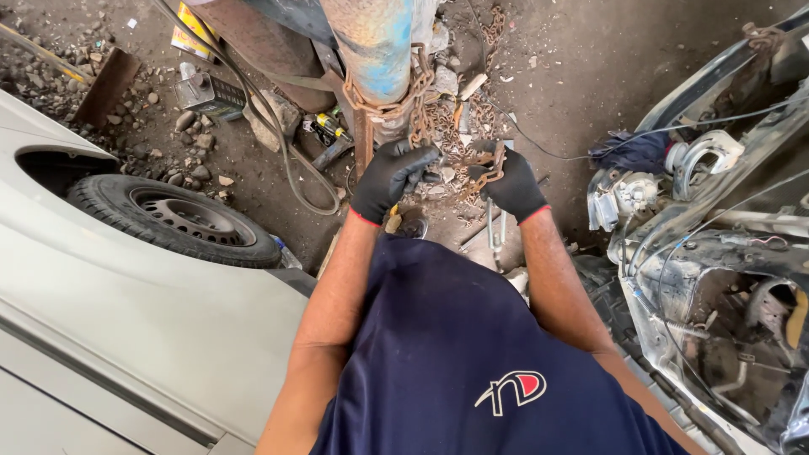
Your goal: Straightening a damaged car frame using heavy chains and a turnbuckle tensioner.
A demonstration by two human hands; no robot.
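Head view looks straight down past a dark blue shirt (455,354) at 2 hands in black gloves, held close together over a dirt floor (590,76). The left hand (389,179) is curled tight around a dark part at the foot of a rusty, blue-stained post (375,50); what exactly sits in its grip is too small to tell. The right hand (510,184) is closed on a stretch of rusty chain (490,160), which drapes across its fingers. The same chain runs up and loops around the post just above the hands, with more links lying heaped on the floor behind them.

To the left, a white car body (126,337) fills the corner, its black tyre with a steel rim (173,217) sitting in the wheel arch. A grey hose (291,160) curves across the floor between the tyre and the post. To the right stands a stripped car front (716,253) with bare wiring and metal parts exposed. Stones and rubble lie scattered near the top left.
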